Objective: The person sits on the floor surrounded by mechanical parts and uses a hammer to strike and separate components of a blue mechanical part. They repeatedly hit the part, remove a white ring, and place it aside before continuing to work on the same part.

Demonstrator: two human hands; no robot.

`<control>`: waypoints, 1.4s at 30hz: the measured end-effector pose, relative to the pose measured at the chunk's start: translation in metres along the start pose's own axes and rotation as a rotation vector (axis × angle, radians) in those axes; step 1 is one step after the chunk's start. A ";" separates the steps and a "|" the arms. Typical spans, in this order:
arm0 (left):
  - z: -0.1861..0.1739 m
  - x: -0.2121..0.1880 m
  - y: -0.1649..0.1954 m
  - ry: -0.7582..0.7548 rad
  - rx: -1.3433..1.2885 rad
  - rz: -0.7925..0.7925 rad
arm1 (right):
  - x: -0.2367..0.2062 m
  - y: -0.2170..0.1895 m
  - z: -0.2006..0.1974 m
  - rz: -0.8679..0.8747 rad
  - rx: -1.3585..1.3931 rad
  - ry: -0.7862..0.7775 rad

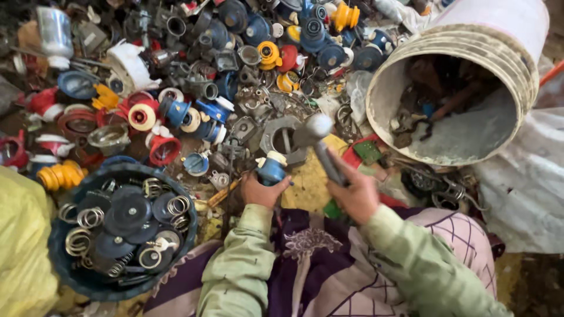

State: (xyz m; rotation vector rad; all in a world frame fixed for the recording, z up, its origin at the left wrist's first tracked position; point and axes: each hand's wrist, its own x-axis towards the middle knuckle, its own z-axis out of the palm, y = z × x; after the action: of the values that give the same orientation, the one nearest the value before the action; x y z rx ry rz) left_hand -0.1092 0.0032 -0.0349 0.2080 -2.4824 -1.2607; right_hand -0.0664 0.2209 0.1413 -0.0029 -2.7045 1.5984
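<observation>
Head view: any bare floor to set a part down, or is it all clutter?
One bare patch: the yellow floor between the left hand, holding a blue valve part, and the right hand gripping a hammer. Everything above is a dense scrap pile. Blue basin and tipped bucket are both occupied.

hammer head [315, 126]: motion-blurred | white bucket [517, 35]: cut off at upper right edge | bucket contents: too dark to tell | yellow sack [20, 235]: cut off at left edge

A scrap-sorting workshop is indicated: the ground is covered by a heap of dismantled plastic and metal fittings [235, 76], springs and discs are gathered in 1 dark basin [64, 267], and 1 grimy white bucket [517, 53] is tipped nearby.
</observation>
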 end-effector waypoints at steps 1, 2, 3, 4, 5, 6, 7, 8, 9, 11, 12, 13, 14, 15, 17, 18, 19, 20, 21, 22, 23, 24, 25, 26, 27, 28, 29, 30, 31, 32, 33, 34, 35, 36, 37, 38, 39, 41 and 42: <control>0.000 -0.002 0.002 -0.027 0.002 -0.048 | -0.006 -0.016 -0.009 0.088 0.119 0.002; 0.000 -0.002 0.004 -0.061 0.006 -0.096 | -0.010 -0.031 -0.021 0.014 0.045 0.056; -0.001 -0.003 0.005 -0.090 0.011 -0.140 | -0.014 -0.045 -0.032 -0.065 -0.025 0.109; -0.001 -0.003 0.007 -0.077 0.013 -0.128 | -0.020 -0.057 -0.040 -0.140 0.030 0.163; -0.002 -0.003 0.008 -0.065 0.016 -0.114 | -0.026 -0.065 -0.049 -0.214 0.087 0.217; -0.003 -0.003 0.008 -0.055 0.021 -0.100 | -0.031 -0.068 -0.053 -0.286 0.146 0.272; -0.004 -0.002 0.008 -0.067 0.033 -0.112 | -0.033 -0.066 -0.052 -0.296 0.071 0.325; -0.003 -0.002 0.007 -0.080 0.042 -0.122 | -0.034 -0.060 -0.049 -0.305 -0.006 0.379; -0.002 -0.001 0.005 -0.093 0.050 -0.132 | -0.035 -0.050 -0.044 -0.314 -0.086 0.434; 0.001 -0.001 0.001 -0.080 0.067 -0.117 | -0.015 -0.020 -0.024 -0.513 -0.273 0.261; 0.003 -0.001 -0.002 -0.082 0.079 -0.111 | 0.000 -0.005 -0.001 -0.498 -0.311 0.141; 0.005 -0.003 -0.004 -0.082 -0.048 -0.091 | 0.011 0.010 0.014 -0.483 -0.351 0.021; 0.007 -0.002 -0.006 -0.076 -0.180 -0.071 | 0.017 0.023 0.024 -0.325 -0.307 -0.069; 0.010 -0.001 -0.008 -0.063 -0.312 -0.042 | 0.024 0.031 0.035 -0.178 -0.260 -0.152; 0.011 0.000 -0.010 0.001 0.025 0.056 | 0.028 0.038 0.037 -0.195 -0.270 -0.105; 0.010 -0.001 -0.011 0.025 0.199 0.080 | 0.025 0.035 0.033 -0.188 -0.276 -0.100; 0.008 -0.002 -0.010 -0.043 0.142 -0.017 | 0.018 0.028 0.027 -0.146 -0.264 -0.096; 0.008 -0.002 -0.009 -0.107 0.081 -0.104 | 0.010 0.018 0.015 -0.110 -0.256 -0.083; 0.007 -0.001 -0.008 -0.156 0.008 -0.185 | 0.006 0.007 0.002 -0.091 -0.256 -0.066; 0.007 -0.001 -0.006 -0.153 0.025 -0.192 | 0.003 -0.007 -0.009 -0.202 -0.217 -0.009; 0.006 -0.001 -0.005 -0.158 0.046 -0.204 | -0.002 -0.021 -0.019 -0.304 -0.174 0.045; 0.006 -0.002 -0.004 -0.173 0.074 -0.219 | -0.008 -0.034 -0.031 -0.357 -0.187 0.108; 0.005 -0.002 -0.003 -0.129 0.081 -0.155 | -0.014 -0.046 -0.043 -0.409 -0.199 0.172; 0.005 -0.002 -0.003 -0.080 0.087 -0.087 | -0.022 -0.056 -0.050 -0.432 -0.162 0.241; 0.005 -0.002 -0.003 -0.030 0.092 -0.013 | -0.029 -0.064 -0.055 -0.460 -0.123 0.315; 0.005 -0.002 -0.003 -0.060 0.081 -0.054 | -0.032 -0.067 -0.058 -0.490 -0.083 0.391; 0.005 -0.003 -0.003 -0.093 0.067 -0.097 | -0.033 -0.067 -0.057 -0.495 -0.110 0.405; 0.005 -0.003 -0.004 -0.128 0.052 -0.145 | -0.032 -0.064 -0.052 -0.497 -0.138 0.415; 0.006 -0.003 -0.004 -0.104 0.062 -0.121 | -0.030 -0.057 -0.048 -0.496 -0.166 0.419; 0.006 -0.002 -0.004 -0.084 0.076 -0.100 | -0.022 -0.046 -0.036 -0.427 -0.236 0.292; 0.006 -0.002 -0.004 -0.070 0.091 -0.078 | -0.010 -0.033 -0.019 -0.353 -0.302 0.165; 0.006 -0.002 -0.004 -0.119 0.057 -0.116 | 0.001 -0.020 -0.002 -0.274 -0.293 -0.030; 0.005 0.000 -0.004 -0.154 0.013 -0.146 | 0.012 -0.006 0.009 -0.208 -0.289 -0.217; 0.006 0.001 -0.002 -0.183 -0.034 -0.169 | 0.015 0.006 0.017 -0.108 -0.294 -0.276; 0.004 0.001 -0.002 -0.138 -0.025 -0.120 | 0.015 0.016 0.027 -0.006 -0.283 -0.335; 0.003 0.002 -0.002 -0.100 -0.014 -0.073 | 0.016 0.022 0.032 -0.063 -0.263 -0.295; 0.002 0.001 -0.001 -0.061 -0.008 -0.043 | 0.014 0.025 0.035 -0.115 -0.251 -0.271; 0.000 0.000 0.000 -0.074 -0.040 -0.050 | 0.004 0.018 0.031 -0.151 -0.232 -0.211; 0.000 0.000 0.001 -0.075 -0.061 -0.042 | 0.000 0.009 0.025 -0.152 -0.234 -0.169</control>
State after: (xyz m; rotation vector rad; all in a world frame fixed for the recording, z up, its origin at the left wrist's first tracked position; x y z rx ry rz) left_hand -0.1096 0.0037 -0.0338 0.2021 -2.5099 -1.3828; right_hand -0.0668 0.2034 0.1211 0.3429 -2.9184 1.2909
